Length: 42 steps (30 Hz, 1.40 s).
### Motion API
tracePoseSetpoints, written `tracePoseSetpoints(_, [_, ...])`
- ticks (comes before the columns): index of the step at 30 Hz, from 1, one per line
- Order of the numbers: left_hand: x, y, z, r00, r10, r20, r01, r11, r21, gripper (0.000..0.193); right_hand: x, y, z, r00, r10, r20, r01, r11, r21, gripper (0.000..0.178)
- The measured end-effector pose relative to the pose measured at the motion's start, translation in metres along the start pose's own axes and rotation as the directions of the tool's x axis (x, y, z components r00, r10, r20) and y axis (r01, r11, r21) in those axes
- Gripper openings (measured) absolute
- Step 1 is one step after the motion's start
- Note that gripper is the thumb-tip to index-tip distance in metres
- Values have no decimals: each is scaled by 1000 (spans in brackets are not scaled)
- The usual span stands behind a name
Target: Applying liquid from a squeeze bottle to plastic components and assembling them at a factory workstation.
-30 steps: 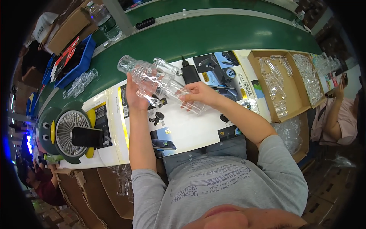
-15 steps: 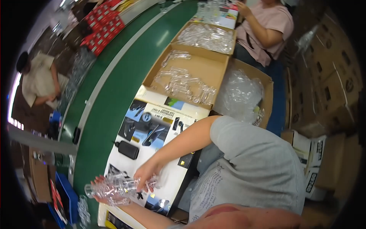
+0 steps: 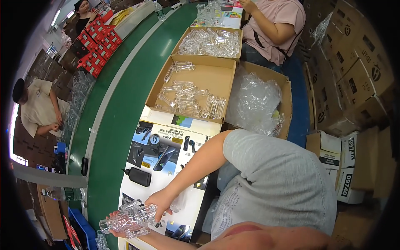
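Observation:
My left hand (image 3: 113, 217) is wrapped under a clear glass piece (image 3: 125, 221) with a round body and several tube-like parts, low over the table. My right hand (image 3: 161, 203) grips the other end of this glass piece from above, its fingers closed around a clear tube. Glare and overlapping glass hide where the parts join. Under both hands lies a large white printed box (image 3: 148, 193) serving as a work surface. On it a black charger-like block (image 3: 138, 177) with a short plug end sits just beyond my right hand.
Clear glass tubes (image 3: 187, 93) lie in a shallow cardboard tray (image 3: 166, 71); a fuller tray (image 3: 179, 46) stands behind it. A carton with clear plastic bags (image 3: 256, 100) is alongside. The green conveyor (image 3: 109, 137) runs to the left. Co-workers sit at far left and top.
The view has shifted slightly, so the trays and box sit lower and further left. Both hands keep hold of the glass piece, and my right hand's grip has shifted slightly along it.

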State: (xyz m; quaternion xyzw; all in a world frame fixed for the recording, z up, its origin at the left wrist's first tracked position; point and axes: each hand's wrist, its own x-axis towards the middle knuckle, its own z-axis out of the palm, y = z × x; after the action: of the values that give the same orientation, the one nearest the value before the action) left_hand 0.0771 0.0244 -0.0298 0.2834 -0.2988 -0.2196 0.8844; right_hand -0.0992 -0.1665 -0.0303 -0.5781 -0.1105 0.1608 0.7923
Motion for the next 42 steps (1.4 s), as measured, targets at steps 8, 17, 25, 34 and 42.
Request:
tracePoseSetpoints(8, [-4, -12, 59, 973, 67, -223, -61, 998, 33, 54, -7, -6, -4, 999, -7, 37, 9, 1000, -30, 57])
tracePoseSetpoints(17, [-6, 5, 90, 890, 123, -439, -99, 992, 77, 50, 5, 11, -13, 972, -235, 31, 223, 865, -449, 63])
tracePoseSetpoints(25, [-7, -1, 22, 900, 215, -380, -106, 952, 287, 43, -3, 3, -4, 998, 56, 7, -53, 972, -230, 59])
tracePoseSetpoints(34, [6, 5, -17, 959, 110, 260, -143, 984, 110, 34, -3, 3, -5, 996, 79, 29, -72, 982, -172, 48])
tracePoseSetpoints(42, [-8, 1, 42, 887, 211, -412, -112, 961, 252, 38, -2, -5, -9, 999, 33, -28, -40, 942, -333, 53])
